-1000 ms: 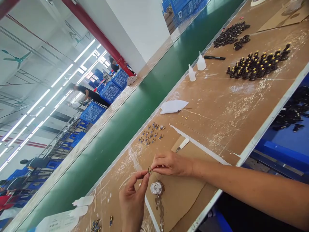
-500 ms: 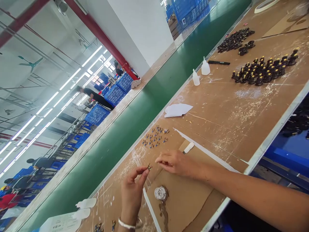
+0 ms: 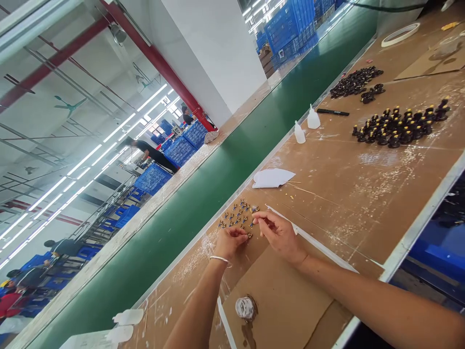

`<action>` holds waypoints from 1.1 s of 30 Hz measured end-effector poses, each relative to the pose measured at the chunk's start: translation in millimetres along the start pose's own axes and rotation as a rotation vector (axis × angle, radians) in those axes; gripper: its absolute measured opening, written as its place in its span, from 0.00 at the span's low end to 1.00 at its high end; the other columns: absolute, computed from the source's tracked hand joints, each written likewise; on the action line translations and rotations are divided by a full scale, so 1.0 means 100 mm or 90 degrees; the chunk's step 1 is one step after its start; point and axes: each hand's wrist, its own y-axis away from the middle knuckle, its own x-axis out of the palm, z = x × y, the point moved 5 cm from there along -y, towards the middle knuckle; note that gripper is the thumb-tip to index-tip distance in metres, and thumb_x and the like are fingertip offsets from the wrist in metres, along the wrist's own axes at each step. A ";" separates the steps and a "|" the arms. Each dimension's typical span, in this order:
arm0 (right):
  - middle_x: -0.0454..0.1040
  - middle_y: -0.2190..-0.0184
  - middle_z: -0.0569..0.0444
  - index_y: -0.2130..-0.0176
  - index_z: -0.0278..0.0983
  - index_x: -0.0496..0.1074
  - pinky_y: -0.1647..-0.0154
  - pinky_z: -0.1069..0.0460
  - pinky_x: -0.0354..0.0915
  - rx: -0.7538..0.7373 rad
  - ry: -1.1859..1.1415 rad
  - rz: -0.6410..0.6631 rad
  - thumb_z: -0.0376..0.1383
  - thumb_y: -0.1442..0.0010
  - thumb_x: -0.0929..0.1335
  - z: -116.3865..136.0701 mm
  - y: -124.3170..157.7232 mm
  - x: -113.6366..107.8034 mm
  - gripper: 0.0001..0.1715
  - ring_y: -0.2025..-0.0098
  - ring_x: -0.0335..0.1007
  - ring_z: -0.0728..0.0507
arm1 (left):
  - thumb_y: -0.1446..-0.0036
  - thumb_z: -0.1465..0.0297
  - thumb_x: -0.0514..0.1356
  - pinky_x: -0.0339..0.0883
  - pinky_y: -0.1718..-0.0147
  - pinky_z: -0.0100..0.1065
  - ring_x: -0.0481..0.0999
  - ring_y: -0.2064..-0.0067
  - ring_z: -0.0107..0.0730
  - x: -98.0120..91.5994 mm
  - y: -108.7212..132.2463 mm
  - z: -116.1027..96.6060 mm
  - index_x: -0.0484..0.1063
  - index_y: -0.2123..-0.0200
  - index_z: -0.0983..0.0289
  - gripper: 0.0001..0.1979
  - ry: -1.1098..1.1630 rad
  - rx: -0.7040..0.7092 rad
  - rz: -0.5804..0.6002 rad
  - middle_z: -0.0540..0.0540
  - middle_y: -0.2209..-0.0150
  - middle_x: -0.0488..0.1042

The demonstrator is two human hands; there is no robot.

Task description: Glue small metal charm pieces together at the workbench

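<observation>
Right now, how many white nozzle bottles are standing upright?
2: one bottle nearer the white paper, the other bottle beside the black pen. Neither looks hidden.

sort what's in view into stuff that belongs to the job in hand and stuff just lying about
Likely in the job: small piece at the left hand's fingertips; blue-and-gold pieces grouped near the right hand; perhaps the small pot.

Seemingly lying about: tape roll, black pen, upright white bottles, white sheet.
</observation>
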 end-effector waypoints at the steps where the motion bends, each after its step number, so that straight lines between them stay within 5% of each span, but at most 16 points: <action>1: 0.73 0.69 0.53 0.62 0.36 0.71 0.75 0.56 0.66 -0.001 -0.001 0.006 0.37 0.40 0.60 0.02 0.01 0.01 0.13 0.76 0.65 0.52 | 0.68 0.64 0.67 0.60 0.77 0.30 0.65 0.80 0.25 0.02 -0.02 0.01 0.75 0.81 0.63 0.09 0.006 -0.002 0.008 0.49 0.83 0.71; 5: 0.73 0.69 0.53 0.63 0.35 0.72 0.74 0.56 0.66 -0.002 -0.005 0.035 0.37 0.41 0.60 0.04 0.03 0.02 0.13 0.76 0.65 0.52 | 0.68 0.66 0.67 0.63 0.73 0.31 0.68 0.77 0.27 -0.02 -0.01 -0.01 0.76 0.78 0.64 0.10 0.015 -0.020 0.001 0.51 0.80 0.73; 8: 0.73 0.69 0.53 0.62 0.35 0.72 0.74 0.56 0.66 0.010 -0.011 0.043 0.37 0.41 0.61 0.01 0.05 0.02 0.13 0.76 0.65 0.52 | 0.67 0.66 0.66 0.64 0.71 0.31 0.69 0.75 0.28 -0.28 0.17 -0.01 0.77 0.77 0.64 0.10 -0.010 -0.037 -0.057 0.50 0.79 0.73; 12: 0.73 0.69 0.52 0.63 0.35 0.72 0.75 0.56 0.65 0.026 -0.019 0.053 0.39 0.42 0.61 -0.02 0.08 0.04 0.13 0.77 0.64 0.52 | 0.63 0.60 0.64 0.63 0.71 0.32 0.70 0.75 0.30 -0.73 0.80 0.20 0.76 0.79 0.63 0.12 -0.069 -0.073 -0.161 0.50 0.79 0.73; 16: 0.74 0.69 0.52 0.62 0.35 0.72 0.75 0.56 0.64 0.036 -0.021 0.070 0.39 0.43 0.62 -0.01 0.12 0.06 0.13 0.77 0.64 0.52 | 0.60 0.57 0.63 0.66 0.68 0.35 0.74 0.71 0.36 -0.98 1.67 0.64 0.76 0.77 0.62 0.14 -0.123 -0.124 -0.284 0.53 0.75 0.77; 19: 0.73 0.70 0.53 0.63 0.36 0.72 0.76 0.56 0.64 0.040 -0.018 0.080 0.38 0.43 0.62 0.00 0.14 0.07 0.12 0.77 0.64 0.52 | 0.57 0.55 0.61 0.68 0.66 0.37 0.75 0.70 0.38 -0.98 2.19 0.96 0.77 0.74 0.61 0.15 -0.151 -0.140 -0.353 0.55 0.73 0.78; 22: 0.73 0.70 0.53 0.64 0.36 0.73 0.77 0.56 0.63 0.043 0.001 0.076 0.38 0.44 0.63 -0.01 0.16 0.07 0.12 0.78 0.64 0.53 | 0.53 0.55 0.59 0.69 0.65 0.37 0.76 0.68 0.38 -0.89 2.47 1.14 0.78 0.73 0.61 0.16 -0.167 -0.129 -0.374 0.56 0.71 0.78; 33: 0.73 0.69 0.52 0.63 0.36 0.73 0.75 0.55 0.62 0.062 0.018 0.073 0.40 0.45 0.63 -0.06 0.18 0.06 0.13 0.77 0.63 0.52 | 0.45 0.61 0.56 0.67 0.62 0.35 0.74 0.63 0.35 -0.62 2.60 1.12 0.77 0.67 0.59 0.12 -0.284 -0.041 -0.357 0.55 0.67 0.75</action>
